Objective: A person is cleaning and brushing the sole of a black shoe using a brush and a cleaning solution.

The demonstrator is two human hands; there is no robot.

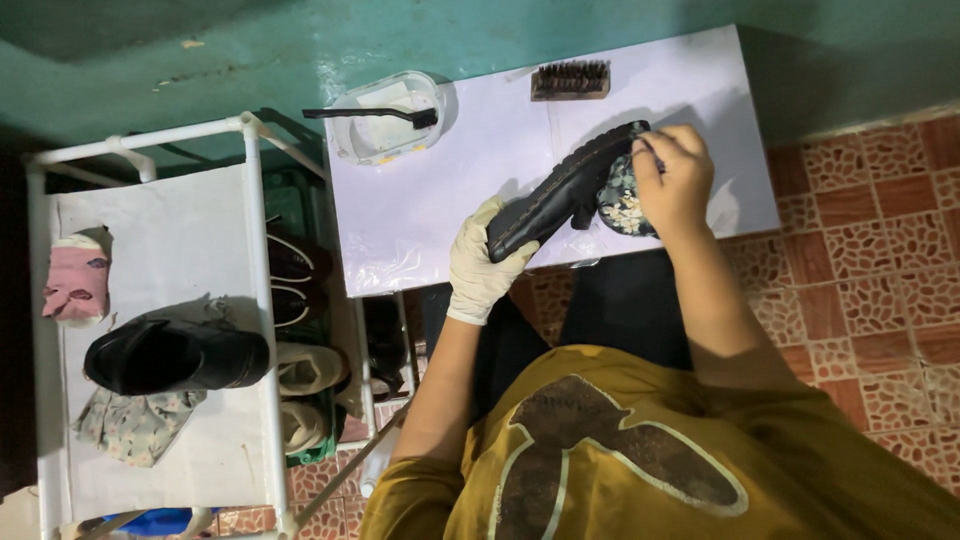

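A black shoe (560, 192) is held sole-side out above the white table (440, 200). My left hand (482, 262), in a pale glove, grips the shoe at its heel end. At the shoe's toe end my right hand (673, 178), bare, presses a dark floral cloth (620, 205) against it. Both hands are closed on what they hold.
A clear tub (388, 125) with a black brush (372, 115) across it and a wooden bristle brush (570, 80) lie at the table's far side. To the left stands a white rack (255, 240) bearing another black shoe (175, 355), a pink cloth (76, 282), a floral cloth (135, 425) and more footwear (300, 370). The floor is red tile (860, 250).
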